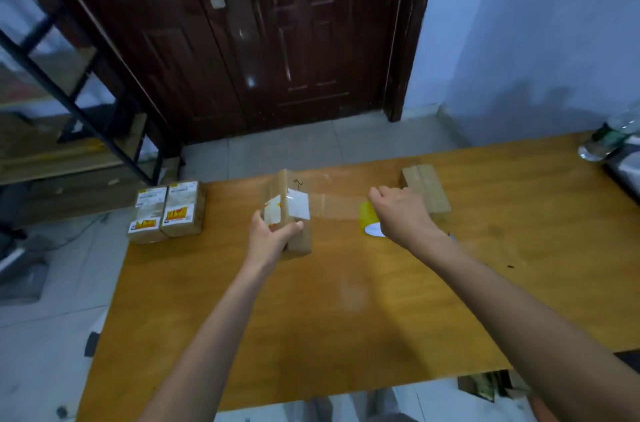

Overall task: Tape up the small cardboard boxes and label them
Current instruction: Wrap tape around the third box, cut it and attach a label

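My left hand (272,236) grips a small cardboard box (289,214) that stands on end on the wooden table (346,300); white labels show on its faces. My right hand (401,214) holds a yellow roll of clear tape (369,222) to the right of the box. A strip of clear tape (332,205) stretches from the roll to the box. Two labelled boxes (169,210) lie side by side at the table's left corner. A plain cardboard box (427,188) lies behind my right hand.
A plastic bottle (609,137) lies at the table's far right edge next to a dark object. A dark wooden door (259,30) stands beyond the table. A black metal shelf frame (79,110) is at the left over the tiled floor.
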### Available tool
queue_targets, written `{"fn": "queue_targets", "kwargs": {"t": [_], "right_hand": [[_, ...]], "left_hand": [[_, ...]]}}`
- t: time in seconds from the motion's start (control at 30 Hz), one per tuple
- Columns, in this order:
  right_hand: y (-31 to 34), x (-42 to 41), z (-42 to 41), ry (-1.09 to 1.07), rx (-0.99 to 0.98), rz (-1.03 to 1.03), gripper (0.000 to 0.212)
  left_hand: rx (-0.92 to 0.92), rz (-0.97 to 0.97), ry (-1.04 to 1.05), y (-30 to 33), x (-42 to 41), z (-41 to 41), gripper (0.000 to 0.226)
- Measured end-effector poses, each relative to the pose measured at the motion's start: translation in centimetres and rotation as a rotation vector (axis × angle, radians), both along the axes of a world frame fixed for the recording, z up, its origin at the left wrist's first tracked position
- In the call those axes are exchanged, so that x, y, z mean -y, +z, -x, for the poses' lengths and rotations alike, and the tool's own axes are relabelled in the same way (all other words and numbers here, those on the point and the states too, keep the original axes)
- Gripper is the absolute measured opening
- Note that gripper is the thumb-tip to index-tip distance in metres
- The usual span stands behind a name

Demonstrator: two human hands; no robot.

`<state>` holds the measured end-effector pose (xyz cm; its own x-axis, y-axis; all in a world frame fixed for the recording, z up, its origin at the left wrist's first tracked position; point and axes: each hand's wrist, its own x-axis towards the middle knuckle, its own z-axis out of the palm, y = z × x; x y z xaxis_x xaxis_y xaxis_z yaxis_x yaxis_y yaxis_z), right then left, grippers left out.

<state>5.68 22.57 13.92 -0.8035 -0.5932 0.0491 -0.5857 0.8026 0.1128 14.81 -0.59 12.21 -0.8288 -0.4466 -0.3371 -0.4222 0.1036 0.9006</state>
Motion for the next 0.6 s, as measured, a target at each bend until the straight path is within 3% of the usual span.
{"fn": "queue_targets", "kwargs": {"t": [0.2,0.43,0.6], "right_hand": [[0.5,0.6,0.2,-0.045,0.006,0.030,0.035],[0.0,1.3,-1.0,-0.051,0.015,-0.019,0.038],[0.0,1.9,-1.4,-0.059,0.053,-0.021,0.040]], "left_hand": [[0.044,-0.248,-0.001,1.3,0.7,-1.3,0.097],[-0.019,-0.440,-0.056,3.2,0.2,-2.0,0.094],[-0.067,-0.538,-0.097,4.2,-0.4,-2.3,0.076]]}}
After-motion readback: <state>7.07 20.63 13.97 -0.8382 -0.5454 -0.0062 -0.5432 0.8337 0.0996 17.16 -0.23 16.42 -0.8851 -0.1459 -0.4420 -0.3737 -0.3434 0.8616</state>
